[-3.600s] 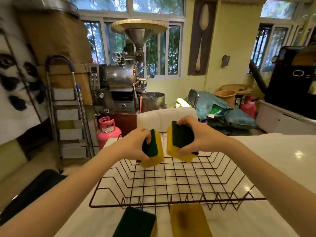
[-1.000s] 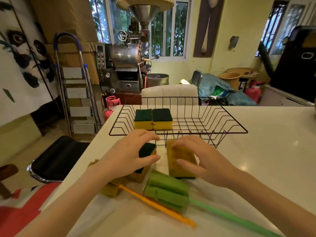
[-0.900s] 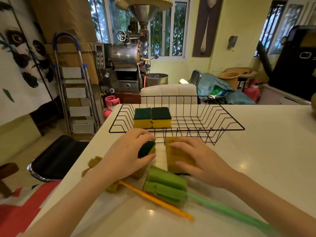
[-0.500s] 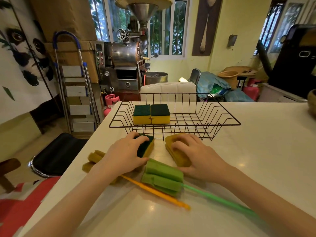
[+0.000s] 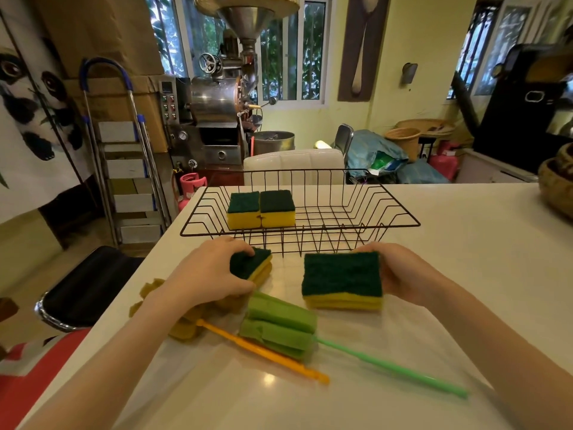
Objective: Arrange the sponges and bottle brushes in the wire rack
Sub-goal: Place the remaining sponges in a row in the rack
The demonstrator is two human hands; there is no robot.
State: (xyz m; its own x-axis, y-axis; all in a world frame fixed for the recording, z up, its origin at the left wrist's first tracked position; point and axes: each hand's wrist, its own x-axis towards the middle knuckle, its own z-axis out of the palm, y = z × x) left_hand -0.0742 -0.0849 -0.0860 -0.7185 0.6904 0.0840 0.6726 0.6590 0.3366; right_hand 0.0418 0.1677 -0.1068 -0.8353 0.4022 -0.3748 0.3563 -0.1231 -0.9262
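A black wire rack [image 5: 400,219] stands on the white counter, with two yellow-and-green sponges [image 5: 261,208] side by side at its left. In front of the rack, my left hand [image 5: 210,271] grips a third sponge [image 5: 252,264] low over the counter. My right hand [image 5: 400,273] holds a fourth sponge [image 5: 341,279] by its right edge, green side up. Closer to me lie a green bottle brush [image 5: 280,327] with a long handle and an orange bottle brush [image 5: 263,352], its yellow foam head partly hidden under my left arm.
The white counter [image 5: 465,259] stretches to the right, where a woven basket [image 5: 558,187] sits at its edge. A black stool [image 5: 90,283] stands left of the counter. A white chair back [image 5: 294,164] rises behind the rack.
Two sponges went from my hands into the rack. Both hands then closed on the two sponges in front of it. My right hand has turned its sponge green side up.
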